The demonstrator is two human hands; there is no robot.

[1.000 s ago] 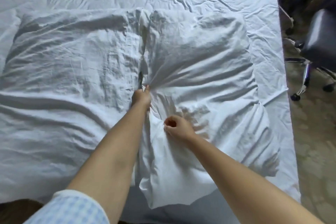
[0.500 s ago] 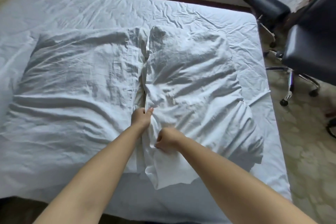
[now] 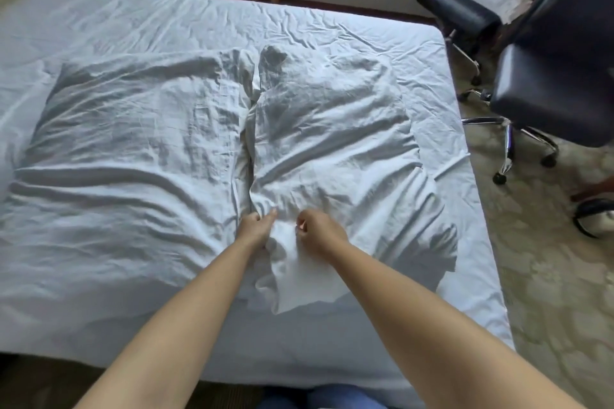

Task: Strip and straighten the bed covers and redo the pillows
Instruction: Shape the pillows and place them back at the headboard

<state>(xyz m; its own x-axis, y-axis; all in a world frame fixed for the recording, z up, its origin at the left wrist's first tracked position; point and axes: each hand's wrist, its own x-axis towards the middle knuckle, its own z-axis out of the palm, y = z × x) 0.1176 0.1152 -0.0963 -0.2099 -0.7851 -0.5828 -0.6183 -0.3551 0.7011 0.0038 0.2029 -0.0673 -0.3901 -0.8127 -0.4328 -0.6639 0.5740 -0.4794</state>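
White cotton covers 2 pillows lying side by side on the bed sheet (image 3: 332,23). The left hand (image 3: 254,226) and right hand (image 3: 317,231) are both closed, pinching the loose open end of the right pillow (image 3: 332,129) at its 6 o'clock edge. The left pillow (image 3: 133,129) lies touching it at 9 o'clock. The case should be light, soft and limp; grip the hem corners, not the filling.

No text, label or number could be read anywhere. The white pillowcase (image 3: 332,149) and the bed sheet (image 3: 166,20) were plain.
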